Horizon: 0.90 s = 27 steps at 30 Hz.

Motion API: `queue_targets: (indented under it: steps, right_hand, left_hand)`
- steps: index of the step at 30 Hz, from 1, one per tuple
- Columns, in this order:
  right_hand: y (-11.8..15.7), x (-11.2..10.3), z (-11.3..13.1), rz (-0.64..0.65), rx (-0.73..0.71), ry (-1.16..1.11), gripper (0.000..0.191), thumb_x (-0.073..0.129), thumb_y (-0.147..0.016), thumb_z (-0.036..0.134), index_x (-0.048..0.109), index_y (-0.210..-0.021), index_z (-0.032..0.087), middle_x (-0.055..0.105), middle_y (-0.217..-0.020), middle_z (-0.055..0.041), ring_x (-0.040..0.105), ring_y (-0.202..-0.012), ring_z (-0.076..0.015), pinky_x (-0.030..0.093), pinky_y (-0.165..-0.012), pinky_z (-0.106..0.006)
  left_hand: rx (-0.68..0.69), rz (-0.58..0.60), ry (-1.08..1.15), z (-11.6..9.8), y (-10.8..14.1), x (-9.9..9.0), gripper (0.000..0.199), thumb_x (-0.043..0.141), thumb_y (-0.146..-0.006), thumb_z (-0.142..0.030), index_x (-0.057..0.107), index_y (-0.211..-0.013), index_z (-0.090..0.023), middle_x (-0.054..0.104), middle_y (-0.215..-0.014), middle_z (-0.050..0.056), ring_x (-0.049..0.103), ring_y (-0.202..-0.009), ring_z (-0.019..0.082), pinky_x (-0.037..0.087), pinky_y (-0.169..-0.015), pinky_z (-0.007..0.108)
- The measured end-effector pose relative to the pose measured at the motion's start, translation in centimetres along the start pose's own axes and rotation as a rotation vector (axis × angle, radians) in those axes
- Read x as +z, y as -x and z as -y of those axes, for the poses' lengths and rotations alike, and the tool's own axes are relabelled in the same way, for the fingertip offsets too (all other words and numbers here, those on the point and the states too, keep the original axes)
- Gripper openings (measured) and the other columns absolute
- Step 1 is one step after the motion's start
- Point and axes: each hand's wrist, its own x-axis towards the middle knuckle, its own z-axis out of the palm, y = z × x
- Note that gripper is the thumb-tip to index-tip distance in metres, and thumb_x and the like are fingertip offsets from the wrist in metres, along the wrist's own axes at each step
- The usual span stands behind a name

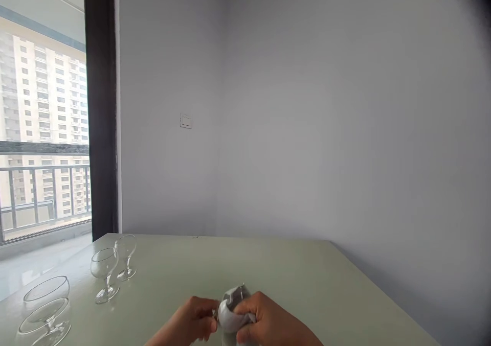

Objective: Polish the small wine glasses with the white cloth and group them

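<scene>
Pale green tabletop (291, 274), white cloth (229, 319), grey walls (326, 106), light switch (186, 121).

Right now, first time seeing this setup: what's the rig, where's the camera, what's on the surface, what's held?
No machine here: a person is working bare-handed. The single picture comes from a camera worn on their head, looking forward and down. On the left of the pale table stand at least three clear stemmed glasses. The right hand holds a whitish cloth against another glass; the left hand is curled beside it, its exact grip hard to see.
</scene>
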Motion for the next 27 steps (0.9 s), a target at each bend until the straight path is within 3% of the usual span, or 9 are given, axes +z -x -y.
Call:
queue_targets:
  steps: [2,7,9,12,16,18,21,24,27]
  right_hand:
    - [0.2,-0.5,0.2,-0.013,0.02,0.014,0.02,0.076,-0.054,0.027,0.071,-0.072,0.02,0.06,-0.07,0.0006,0.055,-0.068,-0.017,0.038,-0.061,-0.026]
    - [-2.1,1.2,-0.8,-0.184,0.084,-0.461,0.033,0.075,-0.056,0.031,0.066,-0.084,0.015,0.06,-0.071,-0.0013,0.055,-0.065,-0.0155,0.042,-0.063,-0.028]
    - [-2.6,2.0,-1.2,-0.184,0.085,-0.614,0.037,0.075,-0.057,0.031,0.064,-0.088,0.014,0.06,-0.072,-0.0019,0.054,-0.065,-0.0148,0.043,-0.064,-0.028]
    - [-2.0,2.0,-0.8,-0.152,0.053,-0.446,0.038,0.076,-0.056,0.025,0.064,-0.09,0.014,0.06,-0.072,-0.0002,0.052,-0.065,-0.0136,0.04,-0.062,-0.025]
    - [-0.6,0.2,1.1,0.11,-0.098,0.05,0.009,0.068,-0.063,0.019,0.068,-0.071,0.015,0.052,-0.061,0.0039,0.044,-0.058,-0.0098,0.031,-0.054,-0.022]
    - [-0.5,-0.5,1.3,0.144,-0.105,0.133,0.006,0.067,-0.062,0.017,0.067,-0.067,0.015,0.049,-0.058,0.0048,0.041,-0.055,-0.0091,0.029,-0.053,-0.022]
    - [-1.5,-0.1,0.2,-0.031,-0.029,-0.042,0.012,0.069,-0.059,0.02,0.067,-0.07,0.016,0.051,-0.059,0.0039,0.043,-0.056,-0.01,0.032,-0.055,-0.023]
    - [-2.6,1.5,-1.1,-0.144,0.051,-0.504,0.03,0.074,-0.056,0.028,0.066,-0.081,0.015,0.057,-0.066,0.0002,0.049,-0.06,-0.0131,0.039,-0.06,-0.027]
    - [-2.6,2.5,-0.9,-0.154,0.062,-0.635,0.035,0.076,-0.055,0.029,0.065,-0.084,0.015,0.058,-0.067,0.0004,0.05,-0.06,-0.0126,0.04,-0.061,-0.027]
  left_hand:
    - [-0.064,0.107,0.077,-0.3,-0.1,0.4,0.039,0.041,-0.085,-0.048,0.065,-0.08,-0.017,0.054,-0.055,-0.003,0.048,-0.053,0.011,0.038,-0.051,0.021]
    - [0.136,-0.471,-0.704,-0.7,-0.2,1.7,0.031,0.049,-0.083,-0.022,0.057,-0.113,-0.024,0.067,-0.091,0.005,0.057,-0.091,0.023,0.036,-0.091,0.045]
    - [0.19,-0.516,-0.843,-0.7,-0.2,1.6,0.031,0.052,-0.081,-0.019,0.058,-0.111,-0.023,0.068,-0.082,0.003,0.059,-0.083,0.022,0.037,-0.089,0.045]
    - [0.11,-0.399,-0.668,-0.6,-0.1,0.7,0.019,0.055,-0.081,-0.033,0.065,-0.092,-0.022,0.063,-0.066,0.0,0.055,-0.066,0.018,0.041,-0.067,0.031]
    - [-0.086,-0.028,-0.003,-0.4,-0.1,0.0,0.037,0.047,-0.082,-0.05,0.063,-0.072,-0.017,0.05,-0.051,-0.004,0.044,-0.05,0.01,0.033,-0.049,0.021]
    - [-0.13,0.045,0.057,-0.3,-0.1,0.4,0.037,0.044,-0.083,-0.049,0.063,-0.076,-0.018,0.053,-0.052,-0.004,0.045,-0.048,0.01,0.034,-0.048,0.021]
    - [-0.023,-0.291,-0.437,-0.3,-0.1,1.5,0.024,0.045,-0.086,-0.034,0.063,-0.096,-0.021,0.067,-0.075,0.002,0.059,-0.071,0.017,0.042,-0.073,0.031]
    - [0.22,-0.615,-0.896,-0.4,0.0,2.0,0.029,0.043,-0.086,-0.018,0.057,-0.111,-0.022,0.069,-0.091,0.004,0.06,-0.09,0.021,0.03,-0.094,0.044]
    - [0.231,-0.62,-0.923,-0.6,0.2,1.6,0.024,0.046,-0.084,-0.017,0.06,-0.103,-0.022,0.067,-0.076,0.0,0.06,-0.072,0.018,0.036,-0.084,0.04]
